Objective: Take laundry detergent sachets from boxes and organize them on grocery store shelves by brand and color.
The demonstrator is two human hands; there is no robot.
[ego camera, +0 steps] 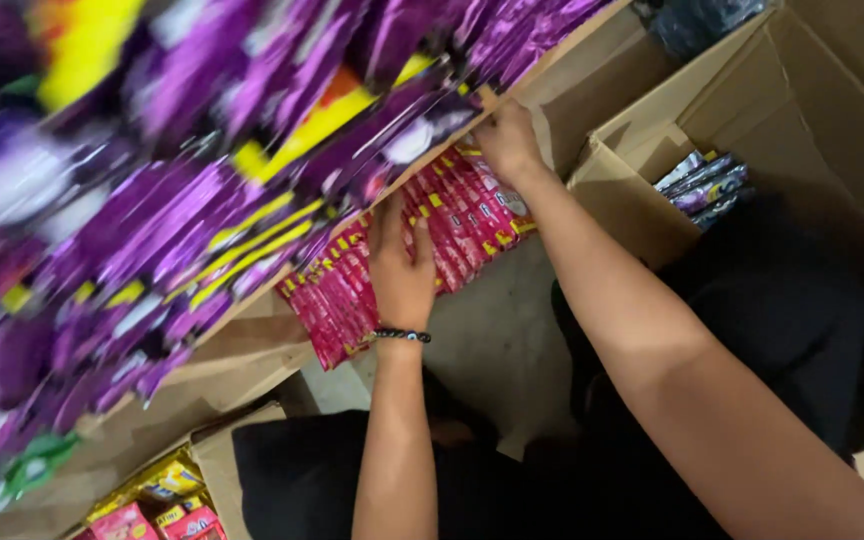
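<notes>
Red sachet strips, held against a cardboard shelf edge.

Left hand (401,268) lies flat, fingers spread on the red sachet strips (422,250); right hand (508,140) clamps their top end. Purple packets (182,210) crowd above; open carton (752,110) alongside; concrete floor (497,340) below.

Looks like a shop stockroom: wooden shelf (252,345) packed with glossy purple snack packets (172,230) and a row of red sachets (452,225), open brown cardboard cartons (802,110) holding more packets, another carton (217,465) with red-yellow packs below.

Bare forearms, dark beaded bracelet (402,335) on left wrist, black clothing below
</notes>
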